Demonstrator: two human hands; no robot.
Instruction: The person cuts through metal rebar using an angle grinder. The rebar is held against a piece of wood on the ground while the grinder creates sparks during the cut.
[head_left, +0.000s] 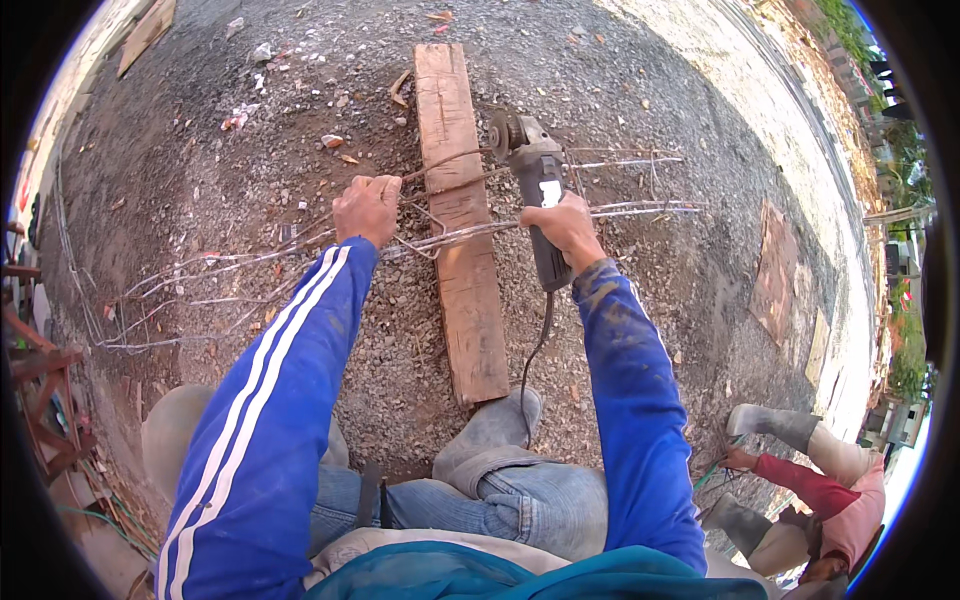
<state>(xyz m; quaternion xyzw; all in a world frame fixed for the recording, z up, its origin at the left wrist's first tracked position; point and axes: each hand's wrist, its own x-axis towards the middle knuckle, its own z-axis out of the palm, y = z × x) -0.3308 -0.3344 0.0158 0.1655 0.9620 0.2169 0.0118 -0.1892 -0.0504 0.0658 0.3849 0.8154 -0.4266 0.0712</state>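
Note:
My right hand (566, 231) grips the body of an angle grinder (541, 176), its head and disc pointing away from me. The grinder is over steel rods at the right of a wooden plank (457, 202). My left hand (367, 206) is closed around a steel rod of a rebar frame (454, 235), left of the plank. The frame's long rods lie across the plank and run out to both sides, with bent wire ties between them. From the grinder's rear a black cord (541, 337) hangs down past my boot. Whether the disc spins I cannot tell.
Gravel ground (390, 360) surrounds the plank. My grey boot (495, 427) is at the plank's near end. A co-worker in a red sleeve (806, 480) crouches at lower right, a hand near a green cord. A brown wooden frame (45, 405) stands at far left; a flat board (772, 274) lies right.

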